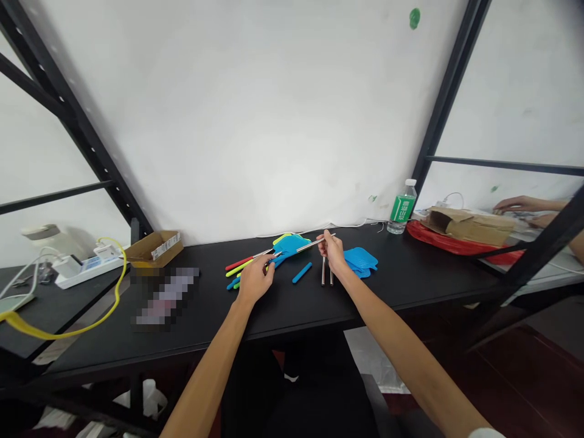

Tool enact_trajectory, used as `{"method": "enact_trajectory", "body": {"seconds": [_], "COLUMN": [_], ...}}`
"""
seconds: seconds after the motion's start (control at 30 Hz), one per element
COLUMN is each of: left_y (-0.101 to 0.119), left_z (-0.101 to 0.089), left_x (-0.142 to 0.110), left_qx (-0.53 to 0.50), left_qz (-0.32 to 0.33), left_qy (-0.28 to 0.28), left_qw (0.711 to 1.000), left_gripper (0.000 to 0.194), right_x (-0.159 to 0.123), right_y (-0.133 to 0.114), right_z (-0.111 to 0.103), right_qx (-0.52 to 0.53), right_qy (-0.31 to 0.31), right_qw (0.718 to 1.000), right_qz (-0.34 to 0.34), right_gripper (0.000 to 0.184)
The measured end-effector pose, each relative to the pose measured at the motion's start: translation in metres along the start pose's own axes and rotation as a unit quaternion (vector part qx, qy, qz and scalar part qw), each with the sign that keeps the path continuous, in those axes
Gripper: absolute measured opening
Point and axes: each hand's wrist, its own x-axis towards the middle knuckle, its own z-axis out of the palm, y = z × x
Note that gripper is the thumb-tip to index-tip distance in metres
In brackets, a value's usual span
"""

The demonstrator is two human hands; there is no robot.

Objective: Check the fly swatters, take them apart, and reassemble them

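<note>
My left hand [257,277] is closed around the neck of a blue fly swatter head [287,244], with the fingertips partly hidden. My right hand [333,249] pinches a thin metal rod [310,246], whose left end overlaps the blue head in view. Under and left of my left hand lie several swatter handles, among them a red handle [238,264] and a yellow-green handle [238,268]. A loose blue handle [302,272] rests between my hands. Two more metal rods [323,272] lie below my right hand. Beside it, blue mesh swatter heads [361,261] are stacked.
An open cardboard box [152,248] and a blurred-out object [166,298] are at the left. A water bottle [402,207] stands at the back right. Beyond the black frame [449,85], another person's hand [515,204] is near a cardboard package [469,226]. A yellow cable [119,286] loops at left.
</note>
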Motion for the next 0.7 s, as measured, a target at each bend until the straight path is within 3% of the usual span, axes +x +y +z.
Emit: {"method": "enact_trajectory", "body": {"seconds": [0.7], "left_y": [0.0001], "left_z": [-0.0006], "left_x": [-0.0006], "left_qx": [-0.004], "left_qz": [0.007], "left_qy": [-0.016], "left_qw": [1.0], "left_gripper": [0.029], "right_x": [0.0], "right_y": [0.0057], "right_z": [0.0009], "right_qx": [-0.001], "right_qy": [-0.075], "right_qw": [0.997], "right_qz": [0.014], "right_gripper": [0.054]}}
